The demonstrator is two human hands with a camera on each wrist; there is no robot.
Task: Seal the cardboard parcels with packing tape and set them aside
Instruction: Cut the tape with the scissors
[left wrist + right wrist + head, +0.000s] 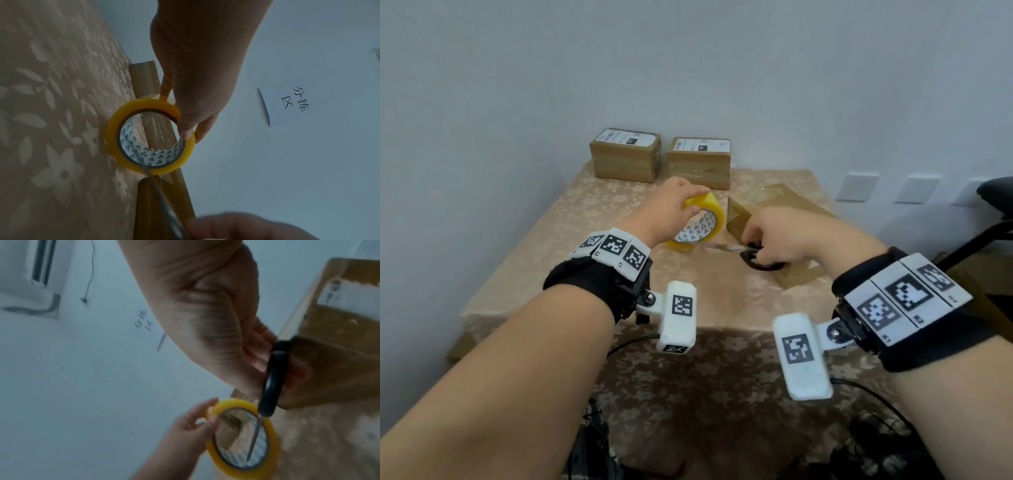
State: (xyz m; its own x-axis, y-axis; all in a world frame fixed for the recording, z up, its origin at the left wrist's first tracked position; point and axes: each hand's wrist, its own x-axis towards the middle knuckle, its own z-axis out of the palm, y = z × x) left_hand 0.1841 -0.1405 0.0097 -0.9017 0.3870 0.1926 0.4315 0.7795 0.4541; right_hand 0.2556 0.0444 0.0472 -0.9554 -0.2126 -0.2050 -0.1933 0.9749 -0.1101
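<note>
A yellow roll of packing tape (702,222) stands on edge on the tablecloth, and my left hand (671,209) grips it from above, thumb on its inner rim (186,133). My right hand (777,236) holds black-handled scissors (760,258), fingers through the loops (274,374). The closed blades (255,439) point left toward the roll (242,443). A cardboard parcel (774,209) lies at an angle just behind my right hand, right of the roll, glossy tape over its near corner. In the left wrist view the blades (156,191) cross in front of the roll (150,139).
Two taped parcels with white labels, one (625,159) left and one (700,162) right, stand at the table's far edge against the wall. The floral tablecloth (544,246) covers the table. A black chair (993,212) is at the right. Cables (859,387) hang near the front.
</note>
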